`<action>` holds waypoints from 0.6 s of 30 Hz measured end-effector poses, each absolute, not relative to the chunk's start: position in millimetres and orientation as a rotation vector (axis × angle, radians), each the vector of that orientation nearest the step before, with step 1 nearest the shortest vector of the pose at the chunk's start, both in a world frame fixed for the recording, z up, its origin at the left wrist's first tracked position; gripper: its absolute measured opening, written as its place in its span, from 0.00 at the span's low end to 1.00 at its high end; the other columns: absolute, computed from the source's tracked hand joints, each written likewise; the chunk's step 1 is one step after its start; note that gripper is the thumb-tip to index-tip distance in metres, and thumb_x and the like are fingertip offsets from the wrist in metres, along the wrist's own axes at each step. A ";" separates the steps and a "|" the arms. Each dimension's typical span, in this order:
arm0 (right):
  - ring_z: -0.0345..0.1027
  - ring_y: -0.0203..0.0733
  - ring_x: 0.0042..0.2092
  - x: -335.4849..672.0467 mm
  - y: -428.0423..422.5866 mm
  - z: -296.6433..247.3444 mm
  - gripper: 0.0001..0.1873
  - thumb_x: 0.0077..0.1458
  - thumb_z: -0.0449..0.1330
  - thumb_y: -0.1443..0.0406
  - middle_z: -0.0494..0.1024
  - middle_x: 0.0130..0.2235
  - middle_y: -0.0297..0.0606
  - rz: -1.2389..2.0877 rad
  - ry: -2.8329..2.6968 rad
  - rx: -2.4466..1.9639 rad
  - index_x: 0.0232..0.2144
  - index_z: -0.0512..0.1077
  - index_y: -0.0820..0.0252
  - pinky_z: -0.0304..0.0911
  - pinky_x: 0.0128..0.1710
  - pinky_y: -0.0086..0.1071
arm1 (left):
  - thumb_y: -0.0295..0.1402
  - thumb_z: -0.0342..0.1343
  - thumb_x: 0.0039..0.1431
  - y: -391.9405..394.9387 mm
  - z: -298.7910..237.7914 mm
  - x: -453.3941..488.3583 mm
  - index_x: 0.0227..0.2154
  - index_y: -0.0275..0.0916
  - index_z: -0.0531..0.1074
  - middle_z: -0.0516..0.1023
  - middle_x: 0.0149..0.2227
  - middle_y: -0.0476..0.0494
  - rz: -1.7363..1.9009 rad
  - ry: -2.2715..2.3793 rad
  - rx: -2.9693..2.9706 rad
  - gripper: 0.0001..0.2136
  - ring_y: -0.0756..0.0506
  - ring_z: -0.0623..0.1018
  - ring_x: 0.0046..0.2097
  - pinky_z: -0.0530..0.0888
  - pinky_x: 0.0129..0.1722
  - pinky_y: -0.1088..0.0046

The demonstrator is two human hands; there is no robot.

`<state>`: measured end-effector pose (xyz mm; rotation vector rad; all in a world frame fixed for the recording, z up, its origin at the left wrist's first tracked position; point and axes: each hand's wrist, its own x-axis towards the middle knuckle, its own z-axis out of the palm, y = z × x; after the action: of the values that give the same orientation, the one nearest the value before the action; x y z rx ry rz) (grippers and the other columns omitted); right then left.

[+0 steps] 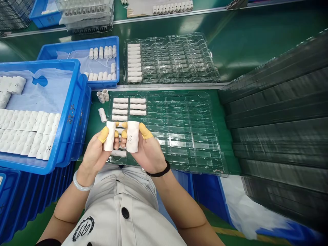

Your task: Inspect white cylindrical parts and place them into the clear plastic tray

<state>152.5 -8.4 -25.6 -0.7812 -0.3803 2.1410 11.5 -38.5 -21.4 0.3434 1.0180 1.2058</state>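
My left hand [96, 152] grips a white ceramic tube [109, 136] upright, fingers closed round it with yellow finger cots on the tips. My right hand [147, 150] holds a second, wider white tube [132, 136] the same way, right beside the first. Both hands hover over the near-left corner of a clear plastic tray [184, 130] on the green table. Several white tubes [129, 106] lie in the tray's left pockets; most other pockets are bare.
A blue bin [73, 112] at the left holds rows of white tubes. A second blue bin [77, 46] sits behind it. Three loose tubes [103, 100] lie between bin and tray. Another clear tray [174, 58] lies farther back. Stacked dark trays [282, 119] rise at the right.
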 end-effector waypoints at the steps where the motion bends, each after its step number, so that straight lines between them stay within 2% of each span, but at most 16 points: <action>1: 0.65 0.36 0.27 153.7 -8.9 -27.0 0.22 0.58 0.61 0.47 0.73 0.26 0.34 2.150 -0.394 -0.756 0.35 0.73 0.61 0.63 0.28 0.31 | 0.42 0.61 0.61 -38.5 -21.8 11.5 0.32 0.29 0.76 0.73 0.26 0.42 1.204 1.017 0.351 0.16 0.49 0.73 0.28 0.73 0.28 0.75; 4: 0.62 0.34 0.23 157.0 -11.3 -31.3 0.22 0.51 0.68 0.48 0.72 0.21 0.32 2.150 -0.490 -0.686 0.31 0.71 0.61 0.59 0.25 0.28 | 0.41 0.60 0.62 -38.4 -21.5 11.9 0.34 0.29 0.77 0.74 0.27 0.42 1.238 1.036 0.337 0.15 0.48 0.73 0.29 0.74 0.30 0.74; 6: 0.60 0.33 0.21 157.5 -12.2 -32.2 0.23 0.49 0.70 0.48 0.70 0.19 0.30 2.123 -0.528 -0.687 0.31 0.71 0.61 0.56 0.23 0.27 | 0.40 0.60 0.62 -38.2 -20.5 12.0 0.39 0.30 0.77 0.75 0.28 0.42 1.260 1.026 0.314 0.14 0.49 0.73 0.29 0.72 0.28 0.75; 8: 0.61 0.33 0.21 156.6 -11.9 -31.2 0.23 0.51 0.68 0.48 0.72 0.21 0.32 2.123 -0.503 -0.700 0.35 0.72 0.61 0.56 0.23 0.27 | 0.40 0.59 0.63 -37.8 -19.9 12.0 0.41 0.31 0.77 0.75 0.28 0.43 1.263 0.998 0.307 0.14 0.50 0.71 0.27 0.70 0.25 0.77; 10: 0.64 0.34 0.23 155.1 -10.9 -29.4 0.22 0.56 0.64 0.49 0.75 0.26 0.34 2.162 -0.432 -0.703 0.39 0.74 0.62 0.61 0.26 0.28 | 0.39 0.58 0.64 -37.1 -20.4 12.2 0.40 0.31 0.78 0.74 0.26 0.43 1.268 1.001 0.306 0.13 0.51 0.71 0.26 0.70 0.24 0.78; 13: 0.68 0.35 0.27 153.9 -10.0 -29.0 0.18 0.60 0.59 0.54 0.77 0.29 0.38 2.205 -0.346 -0.705 0.38 0.75 0.64 0.67 0.32 0.31 | 0.37 0.57 0.65 -36.0 -21.8 13.2 0.37 0.31 0.78 0.76 0.27 0.42 1.282 1.037 0.292 0.12 0.50 0.73 0.27 0.73 0.28 0.74; 15: 0.69 0.36 0.28 154.3 -10.3 -31.0 0.16 0.59 0.61 0.55 0.77 0.29 0.39 2.204 -0.351 -0.689 0.34 0.74 0.64 0.67 0.32 0.31 | 0.36 0.57 0.64 -35.8 -21.8 13.8 0.38 0.31 0.77 0.77 0.29 0.42 1.290 1.048 0.278 0.11 0.49 0.74 0.28 0.75 0.31 0.72; 18: 0.67 0.35 0.24 155.0 -11.2 -34.4 0.17 0.54 0.66 0.53 0.76 0.27 0.36 2.192 -0.398 -0.665 0.32 0.73 0.63 0.62 0.25 0.28 | 0.36 0.56 0.65 -36.0 -20.0 13.9 0.40 0.31 0.77 0.77 0.30 0.41 1.285 1.050 0.247 0.12 0.50 0.74 0.28 0.74 0.29 0.75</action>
<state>155.0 -11.2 -34.4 -0.6652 -0.3976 2.1919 13.9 -36.0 -20.0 0.2471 1.0497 1.2850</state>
